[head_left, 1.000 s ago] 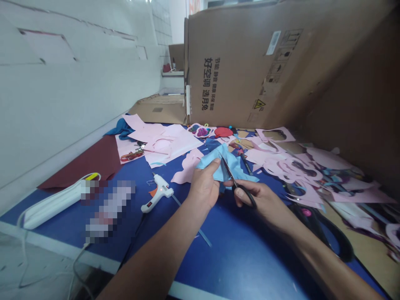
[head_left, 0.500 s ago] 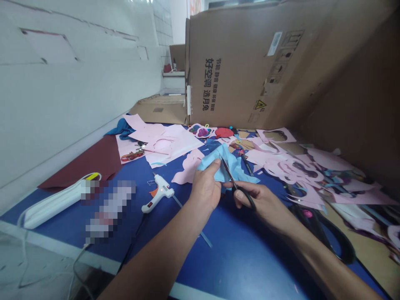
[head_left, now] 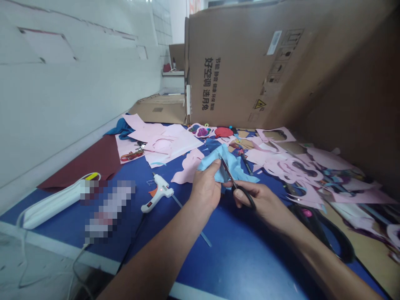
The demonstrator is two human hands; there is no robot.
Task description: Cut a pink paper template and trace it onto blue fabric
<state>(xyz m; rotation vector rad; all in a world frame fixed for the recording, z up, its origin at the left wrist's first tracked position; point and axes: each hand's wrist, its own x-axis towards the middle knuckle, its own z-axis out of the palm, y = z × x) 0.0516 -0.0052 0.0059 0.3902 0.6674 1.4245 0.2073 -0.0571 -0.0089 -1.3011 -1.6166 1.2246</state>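
Note:
Light-blue fabric [head_left: 236, 168] is pinched between the thumb and fingers of my left hand [head_left: 206, 183], held above the table. My right hand [head_left: 254, 198] grips black-handled scissors [head_left: 230, 177], whose blades lie over the fabric and point away from me. How far the blades have cut in, I cannot tell. Under and behind the fabric lies a pink paper piece with a wavy edge [head_left: 188, 167]. To the left of my left hand a white glue gun [head_left: 159, 191] rests on its side, with a glue stick [head_left: 178, 200] at its back end.
A power strip [head_left: 56, 204] and a dark red sheet [head_left: 84, 166] lie left on the blue table [head_left: 237, 258]. Large black-handled shears [head_left: 325, 233] lie right, beside pink paper scraps [head_left: 293, 168]. A tall cardboard box [head_left: 237, 62] stands behind.
Both hands, the fabric and the scissors stay almost exactly in place. The whole view shifts very slightly.

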